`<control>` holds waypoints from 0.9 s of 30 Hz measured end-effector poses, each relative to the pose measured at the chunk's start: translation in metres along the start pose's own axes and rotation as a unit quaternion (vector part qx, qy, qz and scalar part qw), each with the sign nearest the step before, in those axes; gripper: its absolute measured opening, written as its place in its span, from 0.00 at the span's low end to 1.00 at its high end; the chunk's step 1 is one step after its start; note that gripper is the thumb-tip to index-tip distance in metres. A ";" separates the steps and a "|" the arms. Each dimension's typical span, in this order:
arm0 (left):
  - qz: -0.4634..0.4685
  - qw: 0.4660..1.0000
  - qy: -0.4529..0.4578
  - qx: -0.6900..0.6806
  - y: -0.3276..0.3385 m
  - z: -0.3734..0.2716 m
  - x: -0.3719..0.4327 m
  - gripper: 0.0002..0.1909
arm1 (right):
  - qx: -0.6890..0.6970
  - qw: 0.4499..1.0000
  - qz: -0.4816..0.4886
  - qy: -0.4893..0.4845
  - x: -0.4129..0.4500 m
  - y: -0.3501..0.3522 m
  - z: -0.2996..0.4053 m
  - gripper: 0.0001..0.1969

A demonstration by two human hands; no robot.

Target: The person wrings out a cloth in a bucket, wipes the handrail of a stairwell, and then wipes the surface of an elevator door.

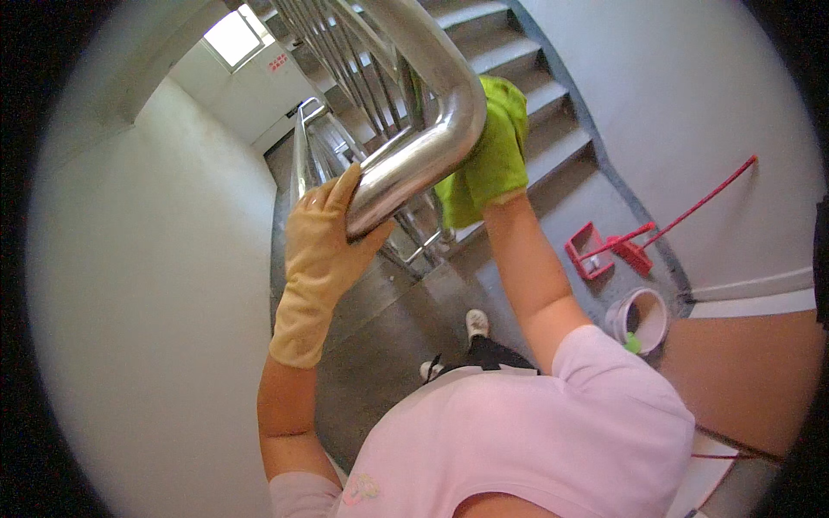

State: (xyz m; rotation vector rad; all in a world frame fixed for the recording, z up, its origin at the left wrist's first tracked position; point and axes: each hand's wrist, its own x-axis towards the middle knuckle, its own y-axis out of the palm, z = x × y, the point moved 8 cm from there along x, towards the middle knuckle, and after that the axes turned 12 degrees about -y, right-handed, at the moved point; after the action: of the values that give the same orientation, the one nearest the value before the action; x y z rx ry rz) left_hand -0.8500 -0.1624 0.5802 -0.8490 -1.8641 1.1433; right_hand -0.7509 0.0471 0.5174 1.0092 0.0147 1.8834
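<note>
A thick stainless steel handrail (pixel 414 162) bends sharply in front of me. My left hand (pixel 327 236), in a pale yellow rubber glove, grips its lower end, with fingers along the far side and the thumb beneath. At the bend, a bright green cloth (pixel 508 123) presses against the rail's right side. My right hand (pixel 495 171) is inside or behind that cloth, so its fingers are hidden; part of the cloth hangs below the rail.
Concrete stairs (pixel 518 52) rise beyond the railing's thin metal balusters (pixel 350 71). On the landing at right are a red dustpan (pixel 589 249), a red broom (pixel 631 254) and a white bucket (pixel 647 317) with something green at its rim. A brown door (pixel 738 375) stands nearby.
</note>
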 end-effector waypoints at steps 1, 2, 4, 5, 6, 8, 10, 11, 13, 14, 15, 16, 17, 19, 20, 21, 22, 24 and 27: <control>0.016 1.000 0.010 0.008 0.004 -0.005 0.004 0.38 | 0.060 0.998 -0.006 -0.007 0.014 -0.005 0.003 0.09; -0.008 1.000 0.019 0.017 0.001 -0.008 0.004 0.37 | 0.112 0.994 -0.006 -0.012 0.029 -0.008 -0.004 0.09; -0.048 0.998 0.047 0.018 -0.003 -0.008 0.000 0.36 | 0.365 0.926 -0.097 0.010 0.029 0.002 -0.016 0.09; -0.072 0.996 0.057 0.015 -0.004 -0.011 -0.002 0.36 | 0.393 0.909 -0.136 0.008 0.026 0.007 -0.033 0.10; -0.096 0.993 0.066 0.012 -0.006 -0.010 -0.006 0.36 | 0.416 0.892 -0.176 0.012 0.018 0.019 -0.054 0.10; -0.088 0.994 0.069 0.020 -0.002 0.000 -0.012 0.34 | 0.432 0.865 -0.254 0.023 -0.006 0.028 -0.095 0.10; -0.112 0.993 0.043 0.001 -0.005 0.010 -0.025 0.33 | 0.445 0.833 -0.325 0.052 -0.035 0.031 -0.138 0.10; -0.092 0.994 0.055 0.005 -0.004 0.011 -0.033 0.33 | 0.448 0.818 -0.356 0.061 -0.050 0.023 -0.156 0.11; -0.130 0.990 -0.002 0.047 -0.013 0.024 -0.050 0.35 | 0.445 0.798 -0.394 0.093 -0.088 0.003 -0.183 0.11; -0.118 0.992 0.001 0.051 -0.012 0.023 -0.056 0.35 | 0.433 0.794 -0.411 0.115 -0.107 -0.012 -0.197 0.11; -0.113 0.992 0.000 0.052 -0.013 0.021 -0.062 0.37 | 0.422 0.794 -0.417 0.137 -0.120 -0.029 -0.208 0.11; -0.115 0.992 0.002 0.048 -0.008 0.020 -0.059 0.40 | 0.410 0.797 -0.417 0.153 -0.125 -0.044 -0.216 0.11; -0.111 0.993 0.006 0.046 0.000 0.018 -0.055 0.40 | 0.397 0.802 -0.415 0.166 -0.127 -0.060 -0.226 0.11; -0.114 0.993 0.003 0.033 0.002 0.016 -0.051 0.40 | 0.381 0.811 -0.402 0.185 -0.124 -0.072 -0.234 0.12; -0.115 0.993 0.007 0.029 0.003 0.016 -0.051 0.40 | 0.377 0.814 -0.397 0.193 -0.128 -0.071 -0.234 0.12; -0.128 0.991 0.006 0.038 0.002 0.019 -0.053 0.39 | 0.381 0.820 -0.378 0.200 -0.123 -0.059 -0.231 0.12; -0.141 0.989 0.005 0.046 0.001 0.021 -0.055 0.38 | 0.384 0.825 -0.359 0.207 -0.118 -0.046 -0.227 0.12; -0.139 0.990 0.002 0.027 -0.001 0.025 -0.053 0.37 | 0.388 0.840 -0.308 0.220 -0.107 -0.017 -0.215 0.12; -0.151 0.988 -0.003 -0.027 -0.008 0.028 -0.040 0.34 | 0.378 0.873 -0.196 0.239 -0.072 0.014 -0.189 0.13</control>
State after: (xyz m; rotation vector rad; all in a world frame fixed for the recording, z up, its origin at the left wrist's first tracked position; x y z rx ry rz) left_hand -0.8562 -0.2103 0.5682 -0.5669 -1.9556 0.9117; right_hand -0.8690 0.0593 0.3533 0.8984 1.2396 1.6994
